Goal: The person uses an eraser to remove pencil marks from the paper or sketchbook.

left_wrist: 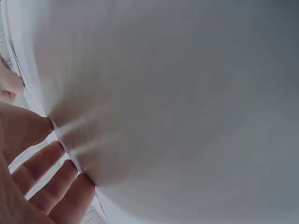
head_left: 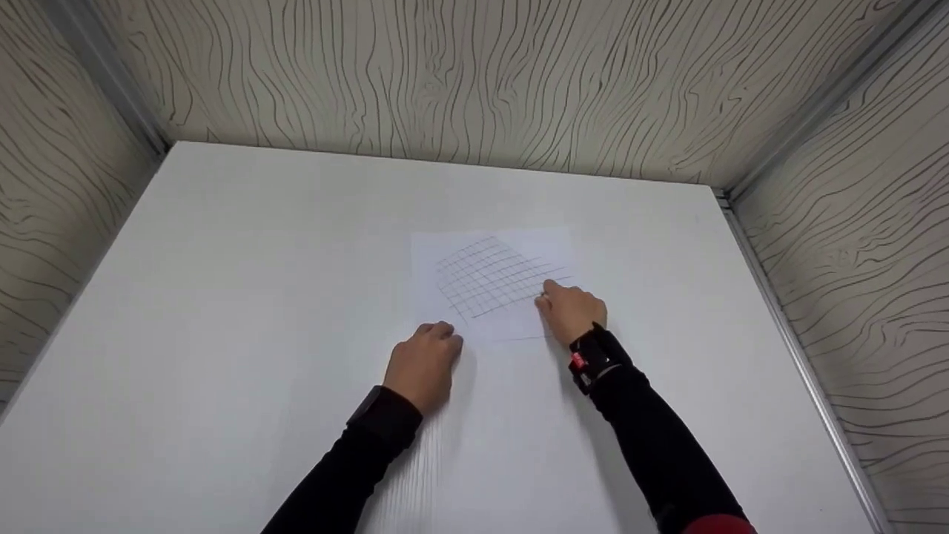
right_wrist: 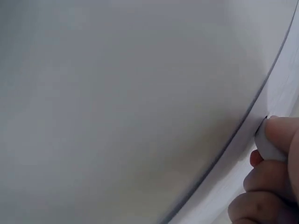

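Note:
A white sheet of paper (head_left: 511,322) lies flat on the white table, with a hand-drawn grid of thin dark lines (head_left: 485,276) on it. At the sheet's lower right part my right hand (head_left: 574,311) pinches a small white eraser (right_wrist: 268,147) between thumb and fingers, the other fingers curled in beneath. The eraser's dark-marked edge is right at the paper, beside the right ends of the grid lines. My left hand (head_left: 426,367) rests with its fingertips (left_wrist: 86,184) at the sheet's lower left corner, nothing held in it.
The white tabletop (head_left: 245,297) spreads around the sheet. Wood-patterned panels (head_left: 445,81) rise behind and at both sides, with a metal edge strip (head_left: 808,371) along the right. Black bands (head_left: 593,356) circle both wrists.

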Demonstrator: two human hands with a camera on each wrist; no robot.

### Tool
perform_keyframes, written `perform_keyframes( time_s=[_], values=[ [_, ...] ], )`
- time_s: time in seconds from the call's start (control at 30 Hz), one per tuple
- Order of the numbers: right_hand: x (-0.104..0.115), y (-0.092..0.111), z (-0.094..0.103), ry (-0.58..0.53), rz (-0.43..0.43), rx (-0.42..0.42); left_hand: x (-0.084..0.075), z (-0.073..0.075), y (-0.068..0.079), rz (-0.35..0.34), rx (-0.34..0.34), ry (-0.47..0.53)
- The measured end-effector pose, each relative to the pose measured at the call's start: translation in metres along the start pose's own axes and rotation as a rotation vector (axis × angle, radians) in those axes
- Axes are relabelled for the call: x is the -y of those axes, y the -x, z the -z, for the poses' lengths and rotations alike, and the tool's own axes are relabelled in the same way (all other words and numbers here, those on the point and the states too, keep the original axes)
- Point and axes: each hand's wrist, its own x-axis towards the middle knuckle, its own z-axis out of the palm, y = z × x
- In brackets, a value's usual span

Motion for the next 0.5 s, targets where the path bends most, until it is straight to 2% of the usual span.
perform_keyframes(
  time_s=[0.1,0.2,0.27,0.4,0.5],
  values=[
    [-0.017,-0.004,0.004,0.006,-0.045,0.001,0.0,-0.002,-0.001,-0.004,0.009,0.0],
    [-0.02,-0.003,0.004,0.015,-0.058,-0.019,0.0,-0.002,-0.001,-0.01,0.022,0.008],
    [-0.013,-0.001,0.002,0.002,-0.023,-0.027,0.002,-0.001,0.0,-0.01,0.025,0.011],
    [0.008,0.002,-0.004,-0.051,0.098,-0.006,0.007,0.003,0.001,0.021,0.018,0.008],
    [0.009,0.002,-0.005,-0.057,0.108,0.019,0.011,0.006,0.002,0.035,0.02,0.023]
  ],
)
